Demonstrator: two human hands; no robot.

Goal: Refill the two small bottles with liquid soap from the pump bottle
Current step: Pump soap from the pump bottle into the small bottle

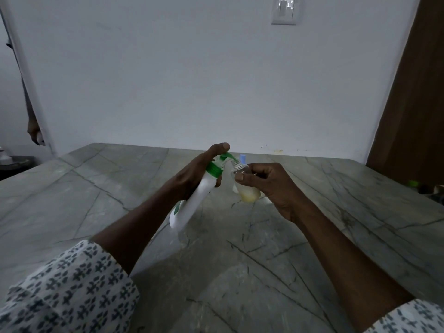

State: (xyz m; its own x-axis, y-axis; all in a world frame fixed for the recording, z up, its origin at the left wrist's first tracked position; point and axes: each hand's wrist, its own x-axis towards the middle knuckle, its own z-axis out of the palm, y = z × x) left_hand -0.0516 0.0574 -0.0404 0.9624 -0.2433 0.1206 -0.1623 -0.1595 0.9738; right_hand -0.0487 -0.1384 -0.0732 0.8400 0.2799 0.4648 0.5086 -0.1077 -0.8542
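Note:
My left hand [192,174] grips a white pump bottle [192,205] with a green collar, tilted so that its base points toward me. A fingertip of that hand rests on the green pump head [227,156], whose spout meets the open neck of a small clear bottle [245,188]. My right hand [271,186] holds this small bottle just above the table; yellowish soap fills its lower part. Behind the small bottle, a pale blue cap [243,158] pokes up; what it belongs to is hidden.
A grey veined stone table [312,236] runs back to a white wall. At the right edge lie a small green object [412,183] and some dark items. A brown door stands at the right. Another person's hand [33,131] shows at the far left.

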